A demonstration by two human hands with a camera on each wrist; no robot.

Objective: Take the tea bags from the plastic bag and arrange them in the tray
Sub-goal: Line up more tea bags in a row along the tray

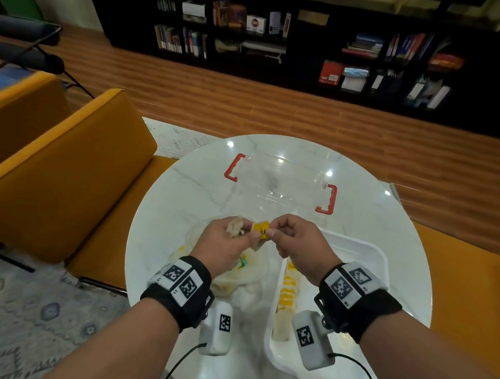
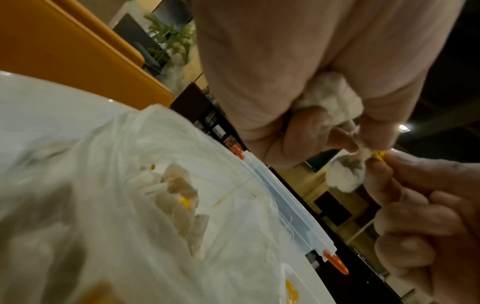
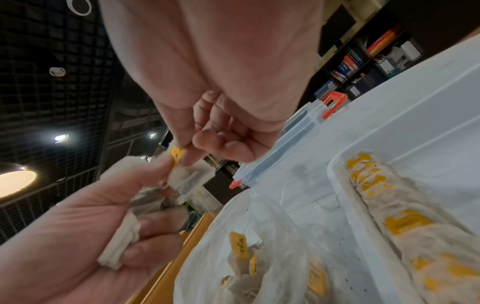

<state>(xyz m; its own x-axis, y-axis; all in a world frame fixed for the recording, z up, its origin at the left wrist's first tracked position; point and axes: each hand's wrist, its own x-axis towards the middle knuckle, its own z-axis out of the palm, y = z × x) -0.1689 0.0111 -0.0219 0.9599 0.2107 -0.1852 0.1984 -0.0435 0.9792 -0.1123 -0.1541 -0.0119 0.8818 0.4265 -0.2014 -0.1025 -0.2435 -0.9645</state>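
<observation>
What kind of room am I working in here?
Likely a home living room or study: dark bookshelves packed with books and boxes, mustard upholstered seats beside a round marble table, wood floor and a patterned rug.

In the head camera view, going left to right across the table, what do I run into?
plastic bag → left hand gripping tea bags → yellow tag → right hand → white tray
</observation>
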